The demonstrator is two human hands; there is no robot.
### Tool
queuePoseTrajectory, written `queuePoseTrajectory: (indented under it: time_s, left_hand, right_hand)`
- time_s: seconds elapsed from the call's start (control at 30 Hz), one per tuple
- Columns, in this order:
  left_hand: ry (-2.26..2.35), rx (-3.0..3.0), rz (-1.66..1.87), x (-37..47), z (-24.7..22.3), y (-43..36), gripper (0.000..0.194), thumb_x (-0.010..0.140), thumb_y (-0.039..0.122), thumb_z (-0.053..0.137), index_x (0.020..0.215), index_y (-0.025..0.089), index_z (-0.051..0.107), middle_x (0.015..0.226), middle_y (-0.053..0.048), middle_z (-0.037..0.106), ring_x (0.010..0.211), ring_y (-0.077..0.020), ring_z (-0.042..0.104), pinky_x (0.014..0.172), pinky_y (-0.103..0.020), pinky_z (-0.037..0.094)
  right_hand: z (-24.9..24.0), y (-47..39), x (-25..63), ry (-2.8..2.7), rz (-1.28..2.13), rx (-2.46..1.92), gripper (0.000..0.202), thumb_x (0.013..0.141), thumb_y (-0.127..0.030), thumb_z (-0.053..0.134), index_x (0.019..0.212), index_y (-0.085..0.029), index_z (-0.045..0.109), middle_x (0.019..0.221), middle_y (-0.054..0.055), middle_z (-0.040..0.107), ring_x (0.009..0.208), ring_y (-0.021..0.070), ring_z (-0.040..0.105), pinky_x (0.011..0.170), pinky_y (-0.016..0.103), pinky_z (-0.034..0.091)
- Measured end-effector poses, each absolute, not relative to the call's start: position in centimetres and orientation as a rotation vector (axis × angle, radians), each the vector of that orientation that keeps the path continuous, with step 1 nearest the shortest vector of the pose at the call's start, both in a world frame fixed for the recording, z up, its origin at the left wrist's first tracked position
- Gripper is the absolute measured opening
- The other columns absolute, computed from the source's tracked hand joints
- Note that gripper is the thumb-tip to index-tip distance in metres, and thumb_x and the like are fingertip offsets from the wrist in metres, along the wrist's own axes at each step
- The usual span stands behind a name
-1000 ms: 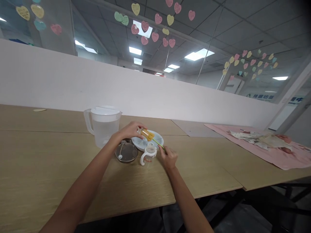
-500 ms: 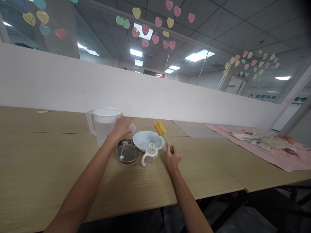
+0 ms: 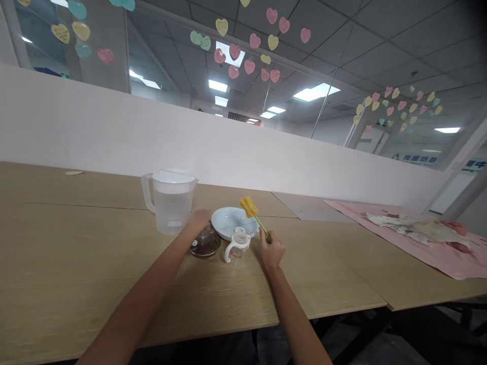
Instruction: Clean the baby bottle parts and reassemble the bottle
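Left hand (image 3: 200,221) has come down since half a sec ago: it was up by the pitcher's spout w/ a small clear piece pinched in the fingers, now it's low on the table, resting on the far edge of the dark glass lid (image 3: 205,243). Fingers look curled over the lid's rim, but whether that clear piece is in the grip can't be told; the hand hides it. A sec ago the same hand held that piece over the dish w/ the sponge head pushed into it, so the scrubbing contact is broken and the two are apart.

Going L to R: clear plastic pitcher (image 3: 170,203) w/ lid on, part-filled w/ water, stands just left of the hand, not touching it as far as I can tell. Lid next, tilted up under the hand. Behind and right of it, white dish (image 3: 228,222). In front of the dish, small baby bottle (image 3: 238,243) w/ white handles, upright, no top on, untouched.

Right hand (image 3: 271,249) is closed in a fist round the green handle of the bottle brush (image 3: 254,217), yellow sponge head raised over the dish's right rim, clear of everything. Much the same pose as half a sec ago.

Far right: pink cloth (image 3: 437,243) w/ crumpled fabric on it, well apart.

Judgement: brush work on the small piece looks paused, the bottle itself not yet handled.
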State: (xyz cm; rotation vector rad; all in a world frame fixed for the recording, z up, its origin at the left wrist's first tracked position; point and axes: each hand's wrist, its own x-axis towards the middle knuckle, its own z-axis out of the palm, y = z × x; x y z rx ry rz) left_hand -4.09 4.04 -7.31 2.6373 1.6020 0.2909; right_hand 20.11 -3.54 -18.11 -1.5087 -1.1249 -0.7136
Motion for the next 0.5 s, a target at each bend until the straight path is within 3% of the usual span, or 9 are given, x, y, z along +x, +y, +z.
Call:
queuePoseTrajectory:
  time_s: [0.27,0.5]
  left_hand:
    - [1.556,2.728,0.338,-1.5,-6.8,3.7,0.023,0.079,0.018,0.062,0.100,0.016,0.070,0.099,-0.016,0.071,0.098,-0.0250,0.064,0.085,-0.032,0.045]
    - [1.464,2.696,0.407,1.5,-8.5,2.9,0.018,0.077,0.011,0.058,0.085,0.016,0.074,0.088,-0.012,0.073,0.086,-0.0213,0.068,0.078,-0.027,0.048]
  right_hand:
    - [-18.1,-3.7,20.0,-1.180,-0.676,-1.538,0.062,0.092,-0.063,0.030,0.059,-0.018,0.058,0.048,0.001,0.052,0.045,0.0097,0.039,0.050,0.023,0.025]
    - [-18.1,-3.5,20.0,-1.172,-0.678,-1.511,0.061,0.092,-0.062,0.031,0.059,-0.017,0.058,0.048,0.001,0.052,0.044,0.0092,0.039,0.049,0.022,0.026]
